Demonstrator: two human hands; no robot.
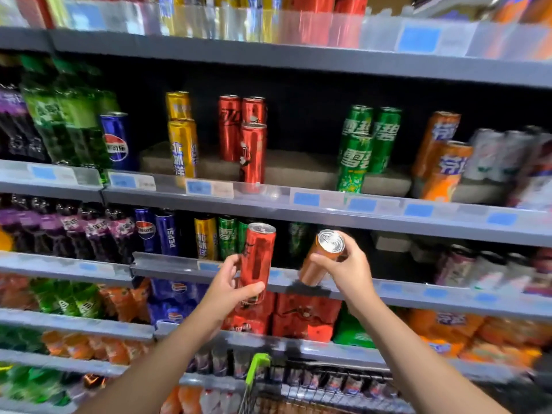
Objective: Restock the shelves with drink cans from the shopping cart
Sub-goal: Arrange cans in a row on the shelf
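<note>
My left hand (230, 286) is wrapped round a red can (257, 261), thumb across its lower front and fingers behind; the can stands nearly upright at the centre of the frame. My right hand (348, 268) grips an orange can (322, 258) near its top, tilted so the silver lid faces me and the base points down-left to the shelf lip (418, 291). The two cans are near each other but apart.

Behind them, the shelf bay at centre is dark and largely open right of the green cans (228, 237). On the shelf above, broad gaps separate the groups: one blue can (117, 140), two yellow cans (181, 134), three red ones (245, 132), three green ones (366, 141), two orange ones (439, 156).

The frame edges are blurred, so bottles (44, 115) at upper left and the pale cans (501, 153) at right are hard to read. The shopping cart (257, 369) is cut off at the bottom edge.
</note>
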